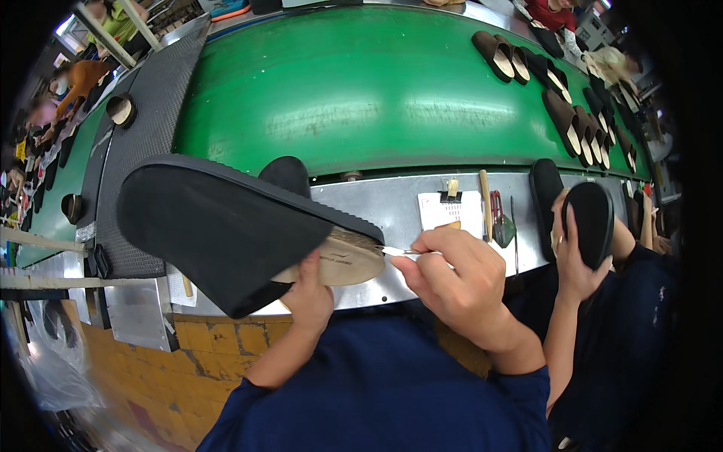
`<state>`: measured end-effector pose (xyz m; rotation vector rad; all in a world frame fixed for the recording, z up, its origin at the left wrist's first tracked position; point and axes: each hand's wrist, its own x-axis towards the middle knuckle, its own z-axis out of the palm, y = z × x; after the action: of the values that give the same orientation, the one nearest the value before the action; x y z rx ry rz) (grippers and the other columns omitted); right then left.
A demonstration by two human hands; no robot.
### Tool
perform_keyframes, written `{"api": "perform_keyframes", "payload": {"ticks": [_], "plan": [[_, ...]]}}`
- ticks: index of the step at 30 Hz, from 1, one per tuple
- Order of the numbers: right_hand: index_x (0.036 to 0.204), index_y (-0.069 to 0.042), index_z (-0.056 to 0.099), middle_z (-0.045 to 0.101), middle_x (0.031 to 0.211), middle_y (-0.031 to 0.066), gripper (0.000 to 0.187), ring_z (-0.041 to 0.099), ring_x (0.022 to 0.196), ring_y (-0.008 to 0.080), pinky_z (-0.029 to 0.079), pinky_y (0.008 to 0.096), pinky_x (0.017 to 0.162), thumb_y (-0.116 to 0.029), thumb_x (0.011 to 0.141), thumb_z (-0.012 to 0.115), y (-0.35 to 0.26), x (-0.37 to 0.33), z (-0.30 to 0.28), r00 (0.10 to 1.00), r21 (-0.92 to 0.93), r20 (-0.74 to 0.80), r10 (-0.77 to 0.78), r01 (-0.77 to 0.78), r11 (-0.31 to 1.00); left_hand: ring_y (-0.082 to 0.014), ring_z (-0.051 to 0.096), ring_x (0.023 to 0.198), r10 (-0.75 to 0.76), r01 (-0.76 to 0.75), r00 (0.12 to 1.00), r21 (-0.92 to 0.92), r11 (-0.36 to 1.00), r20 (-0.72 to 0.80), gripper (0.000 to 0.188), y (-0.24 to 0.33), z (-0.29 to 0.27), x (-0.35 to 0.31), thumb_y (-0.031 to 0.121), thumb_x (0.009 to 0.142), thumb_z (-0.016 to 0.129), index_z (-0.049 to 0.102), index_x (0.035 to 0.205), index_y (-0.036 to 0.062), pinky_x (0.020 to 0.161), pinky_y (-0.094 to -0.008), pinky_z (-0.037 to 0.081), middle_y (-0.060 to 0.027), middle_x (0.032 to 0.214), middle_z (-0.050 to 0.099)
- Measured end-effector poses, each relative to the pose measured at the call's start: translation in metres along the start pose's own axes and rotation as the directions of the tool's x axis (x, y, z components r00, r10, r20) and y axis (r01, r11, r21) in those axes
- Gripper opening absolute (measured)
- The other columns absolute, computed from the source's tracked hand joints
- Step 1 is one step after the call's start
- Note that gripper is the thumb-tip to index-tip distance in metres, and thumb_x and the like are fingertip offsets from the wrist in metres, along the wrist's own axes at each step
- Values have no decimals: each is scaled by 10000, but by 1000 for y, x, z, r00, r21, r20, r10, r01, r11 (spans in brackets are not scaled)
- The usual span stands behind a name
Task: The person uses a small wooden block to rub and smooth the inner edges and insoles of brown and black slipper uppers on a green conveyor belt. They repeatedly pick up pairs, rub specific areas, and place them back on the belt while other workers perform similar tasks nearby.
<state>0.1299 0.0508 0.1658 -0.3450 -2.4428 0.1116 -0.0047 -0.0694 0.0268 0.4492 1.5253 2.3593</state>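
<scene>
My left hand (307, 295) holds up a black slipper (218, 226) from below, its black sole facing me and its tan insole (343, 261) showing at the heel end. My right hand (452, 279) grips a thin metal tool (397, 251), whose tip touches the edge where the insole meets the sole. Both hands are raised in front of my dark blue top, over the near metal rim of the belt.
A green conveyor belt (376, 90) curves across the back, with several dark slippers (561, 83) lying at its far right. On the metal ledge (392, 203) are a clipboard (450, 209), a wooden stick (485, 203) and scissors (499, 218). A co-worker's hand (576, 248) at right holds another black sole.
</scene>
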Motion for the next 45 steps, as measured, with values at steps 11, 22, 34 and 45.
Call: {"api": "perform_keyframes", "payload": {"ticks": [11,22,34,45], "plan": [[701,-41,608,655,810,51,205,620,616,189,471,298,484,-114,722,798,-9,-2,11,987,18,-144,72,-70,997,-203,571,1166,-147,157,987,-226,961,64,440,14,14,2,293,1000,575,424,1366,100,1002,-392,480,-55,1292,547],[709,-52,642,671,793,39,170,622,609,191,476,303,492,-120,736,796,-8,-12,13,964,64,-159,215,-208,976,-226,504,1267,-244,320,941,-383,867,235,561,8,0,6,230,958,649,370,1428,105,1099,-407,394,-53,1359,516],[898,-37,709,683,928,101,173,658,869,273,524,349,739,-209,886,693,58,-104,95,793,-217,63,606,-582,784,-227,615,1105,-376,418,901,-200,886,218,442,35,19,19,173,977,600,440,1354,7,963,-391,515,-126,1230,594],[1347,-30,469,642,1158,105,383,666,1008,204,562,324,838,-143,982,499,56,-30,114,415,652,754,509,-561,-509,-185,554,1018,-192,44,952,512,858,240,561,40,-48,43,333,933,652,534,1379,12,812,-306,496,-105,1239,593]]}}
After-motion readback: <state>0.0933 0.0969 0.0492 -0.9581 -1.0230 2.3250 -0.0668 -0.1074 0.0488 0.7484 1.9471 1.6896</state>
